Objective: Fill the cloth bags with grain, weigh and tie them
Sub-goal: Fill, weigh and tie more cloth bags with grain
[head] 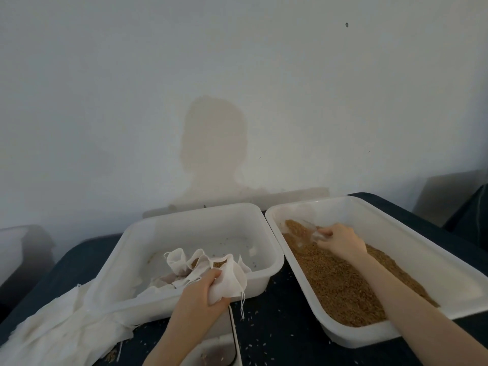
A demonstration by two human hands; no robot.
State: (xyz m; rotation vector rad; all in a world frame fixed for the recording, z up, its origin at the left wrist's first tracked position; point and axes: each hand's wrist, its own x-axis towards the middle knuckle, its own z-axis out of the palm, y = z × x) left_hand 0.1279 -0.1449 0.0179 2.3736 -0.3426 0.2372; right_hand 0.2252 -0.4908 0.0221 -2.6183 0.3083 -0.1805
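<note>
Bag up, scoop down in the grain

Your left hand (204,287) grips the bag (229,280), mouth upward; your right hand (343,240) holds the scoop (313,232), pointing far-left.

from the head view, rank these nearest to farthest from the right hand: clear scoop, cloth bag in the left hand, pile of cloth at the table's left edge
Measured from the right hand:
1. Clear scoop: gripped in that hand, in the grain tub on the right.
2. Cloth bag: centre, held by the left hand at the near rim of the other tub.
3. Pile of cloth: far left, near corner.
</note>
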